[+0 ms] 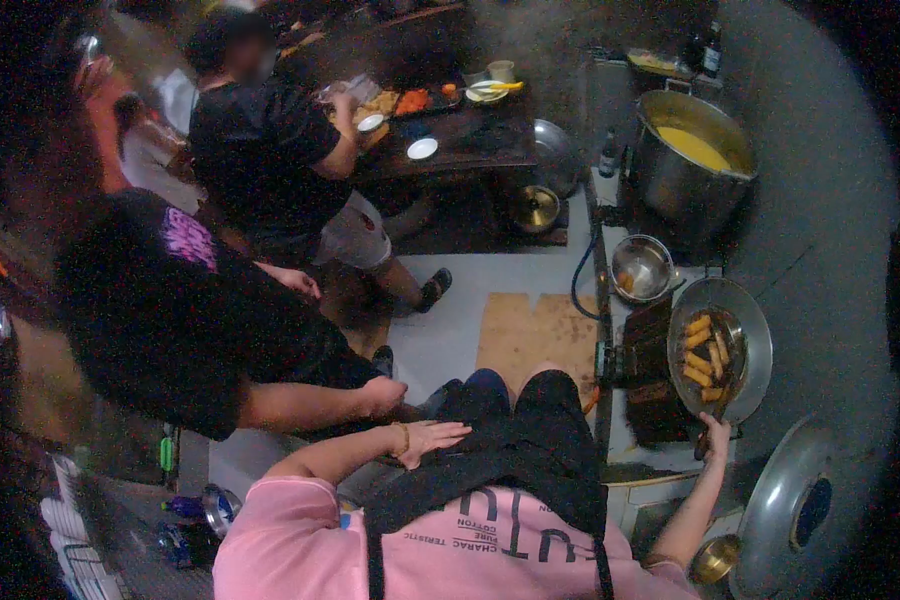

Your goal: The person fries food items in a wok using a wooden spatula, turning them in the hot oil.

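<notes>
My left hand (433, 441) rests flat over the dark apron (470, 500), fingers stretched out and holding nothing. At the right, my right hand (714, 440) is closed on the handle of a brown utensil (722, 402), which reaches into a wide metal pan (757, 350). Several golden-brown rolls (698, 365) lie in dark oil inside the pan. Next to the pan, farther from me, a metal strainer bowl (642, 268) holds a small brown piece.
A large pot (660, 165) with yellow liquid stands beyond the strainer. A big metal lid (785, 510) is at the lower right. Two people in black shirts (260, 140) are on the left, one by a dark table (470, 150) with food. Cardboard (530, 335) lies on the floor.
</notes>
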`<state>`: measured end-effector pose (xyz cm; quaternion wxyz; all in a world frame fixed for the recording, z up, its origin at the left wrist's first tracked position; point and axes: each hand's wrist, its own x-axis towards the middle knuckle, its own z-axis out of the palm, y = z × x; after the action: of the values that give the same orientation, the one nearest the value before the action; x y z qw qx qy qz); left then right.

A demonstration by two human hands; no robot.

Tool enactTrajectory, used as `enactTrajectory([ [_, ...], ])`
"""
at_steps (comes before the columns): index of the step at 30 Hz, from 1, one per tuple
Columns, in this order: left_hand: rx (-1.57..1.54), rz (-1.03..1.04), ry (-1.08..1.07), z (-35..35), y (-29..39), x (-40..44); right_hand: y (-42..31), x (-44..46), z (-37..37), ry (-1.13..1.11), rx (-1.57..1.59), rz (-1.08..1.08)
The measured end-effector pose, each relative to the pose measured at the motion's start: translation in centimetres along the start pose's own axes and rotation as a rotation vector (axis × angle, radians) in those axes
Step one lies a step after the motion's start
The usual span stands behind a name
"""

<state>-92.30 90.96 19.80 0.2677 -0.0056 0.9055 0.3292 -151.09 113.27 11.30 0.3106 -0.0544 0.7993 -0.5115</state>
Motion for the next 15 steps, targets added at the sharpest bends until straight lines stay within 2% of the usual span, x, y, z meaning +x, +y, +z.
enactTrajectory([
  [7,0.037,-0.043,-0.047,0.3,-0.1,0.2,-2.1,-2.3,0.4,-0.032,0.024,0.021],
  [15,-0.014,-0.027,-0.023,0.3,-0.1,0.0,0.4,0.0,0.0,-0.007,0.044,-0.004],
])
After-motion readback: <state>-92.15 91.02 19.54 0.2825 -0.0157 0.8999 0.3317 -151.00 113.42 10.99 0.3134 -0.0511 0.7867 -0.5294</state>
